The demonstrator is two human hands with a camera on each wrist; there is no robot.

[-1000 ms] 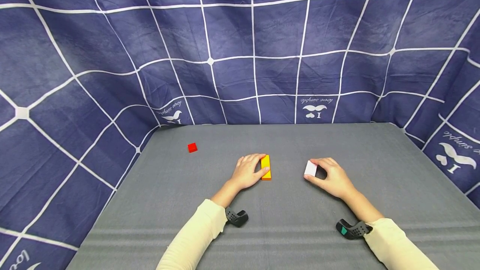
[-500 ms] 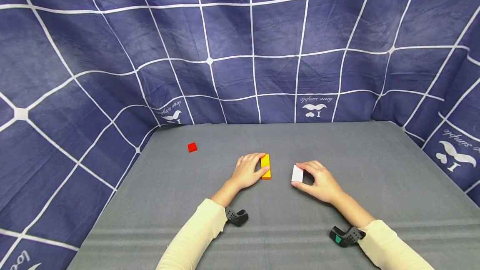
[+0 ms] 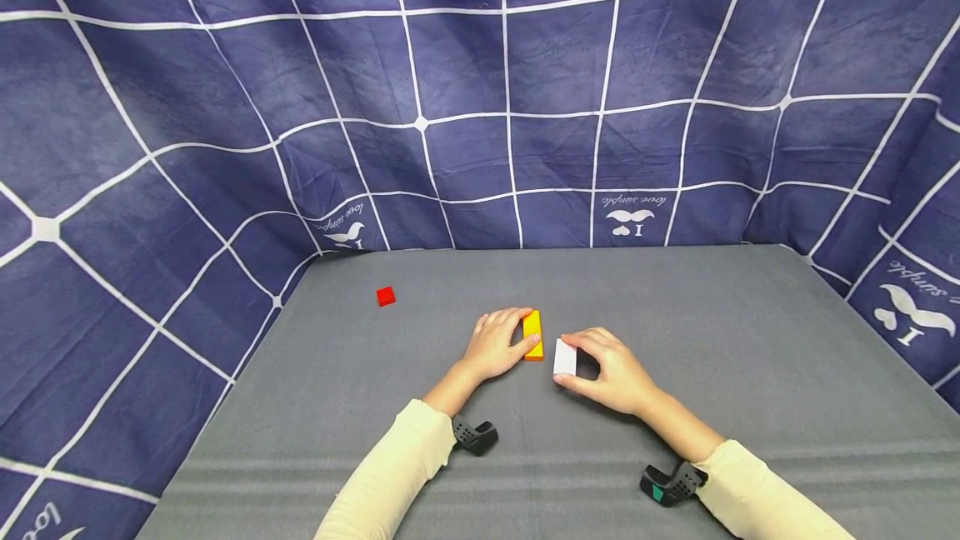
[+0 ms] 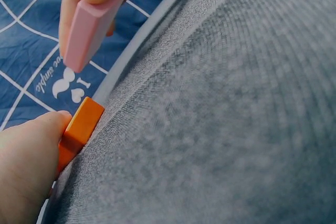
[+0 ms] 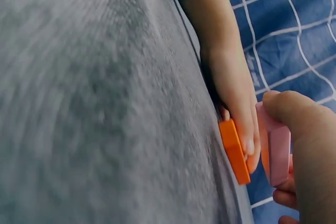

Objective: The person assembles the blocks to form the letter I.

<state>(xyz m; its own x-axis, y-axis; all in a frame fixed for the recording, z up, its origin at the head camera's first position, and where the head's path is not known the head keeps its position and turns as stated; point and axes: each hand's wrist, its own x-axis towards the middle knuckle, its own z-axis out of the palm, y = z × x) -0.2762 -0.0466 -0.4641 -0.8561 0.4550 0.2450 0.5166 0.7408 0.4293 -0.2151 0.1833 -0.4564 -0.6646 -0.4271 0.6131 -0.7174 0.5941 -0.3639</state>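
My left hand (image 3: 495,346) grips an orange block (image 3: 532,332), thumb at its near end and a finger at its far end. The block, yellowish on top in the head view, rests on the grey cloth. To its right, my right hand (image 3: 611,373) pinches a pale pink block (image 3: 566,358) by its two ends; it looks white in the head view. A small gap separates the two blocks there. In the left wrist view the pink block (image 4: 86,35) hangs above the cloth, apart from the orange block (image 4: 85,120).
A small red block (image 3: 386,297) lies on the cloth at the back left. Grey cloth (image 3: 712,315) covers the table. Behind and at the sides hangs a blue curtain (image 3: 555,148) with white lines.
My right hand has moved left and slightly nearer with the pink block, closing most of the distance to the orange block. The left hand and its orange block have stayed in place.
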